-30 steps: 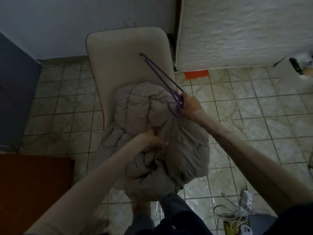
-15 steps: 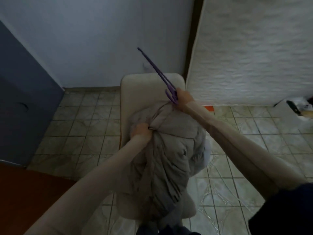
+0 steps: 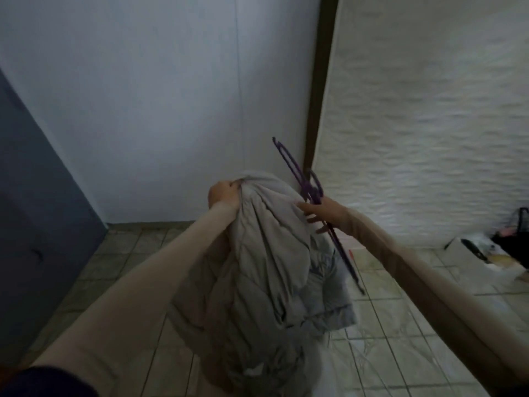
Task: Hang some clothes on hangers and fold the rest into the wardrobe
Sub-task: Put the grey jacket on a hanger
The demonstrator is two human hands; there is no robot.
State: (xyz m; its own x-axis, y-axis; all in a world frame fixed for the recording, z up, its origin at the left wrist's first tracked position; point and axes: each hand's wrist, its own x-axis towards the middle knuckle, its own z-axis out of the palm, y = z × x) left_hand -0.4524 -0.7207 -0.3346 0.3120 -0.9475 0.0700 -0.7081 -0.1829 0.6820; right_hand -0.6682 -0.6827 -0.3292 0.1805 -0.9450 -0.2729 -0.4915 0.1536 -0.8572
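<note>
A grey quilted jacket (image 3: 266,270) hangs in the air in front of me, bunched at its top. My left hand (image 3: 223,193) grips that bunched top edge and holds the jacket up. My right hand (image 3: 323,212) holds a purple plastic hanger (image 3: 303,181) beside the jacket's right side. Its fingers stretch toward the fabric, and the hanger runs steeply from upper left to lower right behind them.
A pale wall (image 3: 171,96) stands ahead, with a dark blue panel (image 3: 34,196) at the left. A white textured mattress (image 3: 429,124) leans at the right. Loose dark items (image 3: 486,250) lie on the tiled floor (image 3: 400,325) at the far right.
Both hands have lifted the jacket off the chair and up to chest height. The view has tilted upward, so the chair is hidden. The hanger now sits beside the jacket's right shoulder.
</note>
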